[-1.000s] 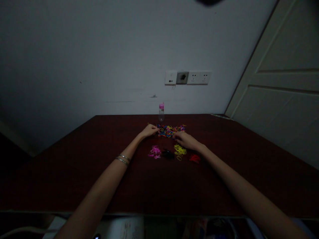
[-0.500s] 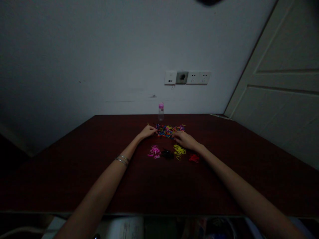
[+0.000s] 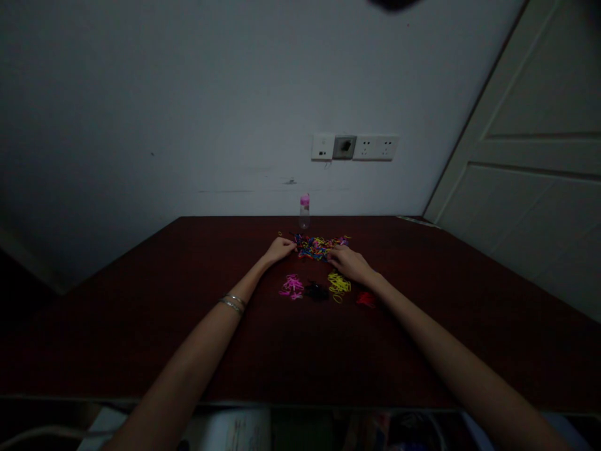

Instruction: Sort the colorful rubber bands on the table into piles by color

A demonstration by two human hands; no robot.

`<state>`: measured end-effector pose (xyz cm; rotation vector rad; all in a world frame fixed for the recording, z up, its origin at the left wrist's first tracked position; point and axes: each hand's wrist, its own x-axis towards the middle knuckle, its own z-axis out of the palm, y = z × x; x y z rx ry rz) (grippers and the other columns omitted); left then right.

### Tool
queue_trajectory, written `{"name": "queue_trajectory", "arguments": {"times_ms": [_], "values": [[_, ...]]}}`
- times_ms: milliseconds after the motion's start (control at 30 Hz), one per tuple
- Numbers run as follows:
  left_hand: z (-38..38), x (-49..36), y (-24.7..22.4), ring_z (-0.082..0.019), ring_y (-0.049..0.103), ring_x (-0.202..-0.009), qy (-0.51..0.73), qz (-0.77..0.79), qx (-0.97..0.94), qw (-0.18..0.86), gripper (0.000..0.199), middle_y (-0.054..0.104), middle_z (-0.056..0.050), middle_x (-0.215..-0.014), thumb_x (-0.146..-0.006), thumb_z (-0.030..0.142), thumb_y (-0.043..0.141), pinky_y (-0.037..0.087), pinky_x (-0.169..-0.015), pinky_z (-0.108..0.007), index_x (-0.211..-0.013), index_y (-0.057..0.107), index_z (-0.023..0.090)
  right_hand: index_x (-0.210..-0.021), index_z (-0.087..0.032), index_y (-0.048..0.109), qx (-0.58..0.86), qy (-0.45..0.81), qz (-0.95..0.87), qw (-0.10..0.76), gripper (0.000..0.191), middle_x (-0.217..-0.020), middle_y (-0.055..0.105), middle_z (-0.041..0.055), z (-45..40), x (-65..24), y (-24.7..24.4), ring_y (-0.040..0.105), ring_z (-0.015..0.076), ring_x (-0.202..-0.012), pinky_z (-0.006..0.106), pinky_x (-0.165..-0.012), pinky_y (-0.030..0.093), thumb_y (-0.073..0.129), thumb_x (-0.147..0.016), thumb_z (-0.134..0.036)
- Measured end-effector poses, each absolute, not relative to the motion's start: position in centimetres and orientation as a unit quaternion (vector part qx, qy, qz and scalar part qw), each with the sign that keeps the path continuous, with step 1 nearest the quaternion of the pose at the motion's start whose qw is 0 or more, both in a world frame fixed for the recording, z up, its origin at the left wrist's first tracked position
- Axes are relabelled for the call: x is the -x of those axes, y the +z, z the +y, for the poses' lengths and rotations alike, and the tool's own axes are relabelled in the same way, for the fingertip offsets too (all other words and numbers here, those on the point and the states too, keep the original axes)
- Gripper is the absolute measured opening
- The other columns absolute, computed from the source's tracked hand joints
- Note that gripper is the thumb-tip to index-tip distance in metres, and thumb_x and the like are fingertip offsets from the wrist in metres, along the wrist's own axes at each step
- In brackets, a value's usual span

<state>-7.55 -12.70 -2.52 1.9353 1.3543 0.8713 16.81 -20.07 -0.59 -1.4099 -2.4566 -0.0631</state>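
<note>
A mixed heap of colourful rubber bands (image 3: 312,247) lies on the dark red-brown table. At its left edge is my left hand (image 3: 280,248), thumb and fingers pinched together; whatever they hold is too small to make out. My right hand (image 3: 346,259) touches the heap's right front side with curled fingers, their tips partly hidden. Nearer to me lie sorted piles: pink rubber bands (image 3: 293,285), black rubber bands (image 3: 316,290), yellow rubber bands (image 3: 339,284) just below my right hand, and red rubber bands (image 3: 365,299) beside my right wrist.
Behind the heap a small clear bottle with a pink top (image 3: 305,212) stands upright near the wall. One loose yellow band (image 3: 280,233) lies beyond my left hand. Wall sockets (image 3: 375,148) sit above the table (image 3: 282,363), and a pale door (image 3: 530,163) is at the right.
The whole view has shifted very slightly. My right fingers have moved a little at the heap's edge; my left hand stays in the same place.
</note>
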Motion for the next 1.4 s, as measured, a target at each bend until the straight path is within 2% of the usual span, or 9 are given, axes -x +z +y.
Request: {"name": "queue_trajectory", "arguments": {"times_ms": [200, 367, 600, 833, 933, 1033, 1233, 1400], "values": [[-13.1, 7.5, -2.3, -0.007, 0.031, -0.043, 0.340, 0.510, -0.730, 0.304, 0.035, 0.037, 0.006, -0.041, -0.073, 0.037, 0.047, 0.024, -0.047, -0.020, -0.070, 0.067, 0.009, -0.084, -0.018, 0.060, 0.468, 0.028, -0.859, 0.205, 0.014, -0.092, 0.058, 0.0063, -19.2, -17.6, -0.6, 0.053, 0.0167, -0.088, 0.026, -0.073, 0.041, 0.046, -0.082, -0.022], [-13.3, 7.4, -2.1, -0.007, 0.030, -0.043, 0.334, 0.526, -0.722, 0.300, 0.033, 0.037, 0.006, -0.041, -0.073, 0.035, 0.048, 0.023, -0.046, -0.020, -0.070, 0.067, 0.009, -0.076, -0.014, 0.063, 0.456, 0.137, -0.839, 0.262, 0.018, -0.079, 0.062, 0.0051, -18.3, -19.6, 0.8, 0.055, 0.0150, -0.073, 0.026, -0.068, 0.042, 0.052, -0.077, -0.030], [-13.0, 7.5, -2.4, -0.007, 0.034, -0.044, 0.352, 0.517, -0.714, 0.314, 0.032, 0.042, 0.005, -0.043, -0.074, 0.034, 0.048, 0.026, -0.047, -0.019, -0.073, 0.067, 0.008, -0.071, -0.014, 0.068, 0.488, 0.326, -0.790, 0.177, 0.024, -0.064, 0.064, 0.0025, -18.4, -24.3, 2.2, 0.054, 0.0126, -0.057, 0.023, -0.054, 0.041, 0.062, -0.063, -0.036], [-12.3, 7.5, -3.3, -0.007, 0.042, -0.051, 0.380, 0.521, -0.707, 0.291, 0.020, 0.056, 0.000, -0.058, -0.067, 0.025, 0.057, 0.032, -0.051, -0.019, -0.075, 0.067, 0.009, -0.067, -0.015, 0.069, 0.488, 0.412, -0.762, 0.112, 0.022, -0.060, 0.063, 0.0013, -18.4, -27.0, 2.0, 0.049, 0.0101, -0.051, 0.021, -0.047, 0.036, 0.066, -0.057, -0.034], [-12.1, 7.7, -3.5, -0.007, 0.042, -0.051, 0.379, 0.514, -0.714, 0.286, 0.021, 0.055, 0.000, -0.057, -0.066, 0.024, 0.057, 0.032, -0.051, -0.019, -0.076, 0.066, 0.009, -0.070, -0.016, 0.069, 0.490, 0.419, -0.753, 0.131, 0.024, -0.065, 0.064, 0.0016, -18.2, -27.6, 1.7, 0.051, 0.0105, -0.054, 0.022, -0.050, 0.038, 0.066, -0.056, -0.036], [-11.9, 7.8, -3.7, -0.008, 0.042, -0.052, 0.377, 0.514, -0.717, 0.282, 0.023, 0.055, 0.000, -0.057, -0.066, 0.026, 0.057, 0.032, -0.052, -0.020, -0.077, 0.067, 0.009, -0.073, -0.015, 0.067, 0.518, 0.398, -0.733, 0.192, 0.030, -0.064, 0.063, 0.0014, -17.7, -27.9, 0.7, 0.050, 0.0105, -0.053, 0.022, -0.050, 0.037, 0.063, -0.059, -0.041], [-11.8, 7.8, -3.8, -0.009, 0.047, -0.058, 0.385, 0.481, -0.729, 0.301, 0.023, 0.058, -0.001, -0.064, -0.063, 0.030, 0.059, 0.035, -0.057, -0.020, -0.070, 0.066, 0.009, -0.070, -0.013, 0.064, 0.578, 0.219, -0.693, 0.372, 0.046, -0.057, 0.058, 0.0018, -16.5, -27.2, -2.3, 0.048, 0.0123, -0.052, 0.023, -0.049, 0.035, 0.052, -0.066, -0.058], [-12.5, 7.8, -3.4, -0.008, 0.043, -0.054, 0.366, 0.474, -0.741, 0.304, 0.021, 0.052, 0.002, -0.057, -0.060, 0.032, 0.061, 0.033, -0.055, -0.020, -0.059, 0.062, 0.011, -0.067, -0.013, 0.062, 0.574, 0.187, -0.679, 0.418, 0.050, -0.053, 0.056, 0.0017, -16.3, -26.9, -3.3, 0.046, 0.0119, -0.048, 0.023, -0.047, 0.034, 0.047, -0.069, -0.061]]}}
